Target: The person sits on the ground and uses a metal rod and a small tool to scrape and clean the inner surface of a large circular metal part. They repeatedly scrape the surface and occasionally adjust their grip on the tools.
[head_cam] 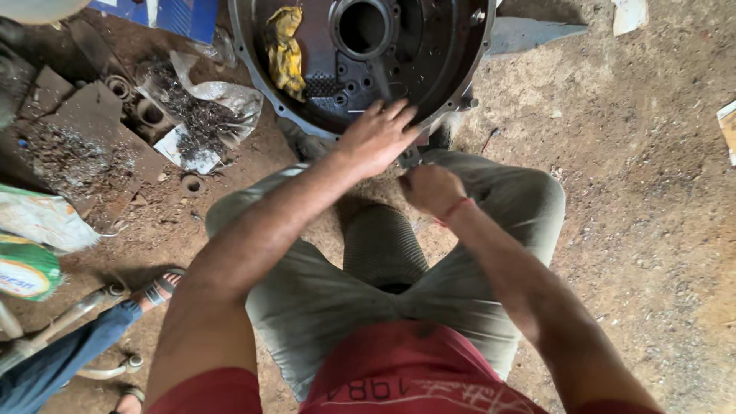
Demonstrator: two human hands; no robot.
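A large dark round metal housing (437,73) with a central bore lies on the dirt floor in front of my knees. A crumpled yellow rag (285,47) lies inside it. My left hand (377,136) rests flat on the housing's near rim, fingers spread. My right hand (432,188) is closed in a fist just below the rim, above my right knee; what it holds, if anything, is hidden. A red thread circles that wrist.
Metal rings, a clear plastic bag (215,107) of dark scraps and flat plates lie at the left. A green and white sack (27,268) sits at the far left. Another person's sandalled foot (157,290) and blue trouser leg are at lower left.
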